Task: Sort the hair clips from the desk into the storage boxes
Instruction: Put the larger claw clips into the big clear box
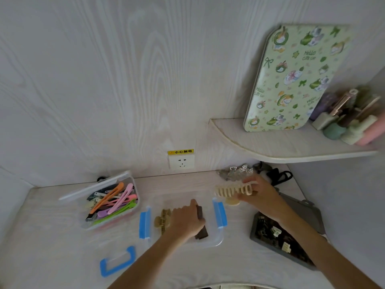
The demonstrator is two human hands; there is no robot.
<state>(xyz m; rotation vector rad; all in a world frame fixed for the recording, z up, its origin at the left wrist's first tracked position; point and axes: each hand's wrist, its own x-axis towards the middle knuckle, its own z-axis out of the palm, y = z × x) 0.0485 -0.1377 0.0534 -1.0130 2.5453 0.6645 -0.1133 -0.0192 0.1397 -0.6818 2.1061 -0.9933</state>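
A cream claw clip [234,191] is held by the right hand [260,195] just beyond the right latch of a clear storage box [217,236] with blue latches. Inside that box, a dark brown clip [201,225] is gripped by the left hand [186,221], beside an olive claw clip [162,221]. Coloured flat clips are seen in a second clear box [133,207] at the left. What may be small clips are held in a grey tray [255,236] at the right.

Clear glossy plastic box [218,240], matt wood-grain desk [52,236], smooth cream plastic claw clip [233,191].
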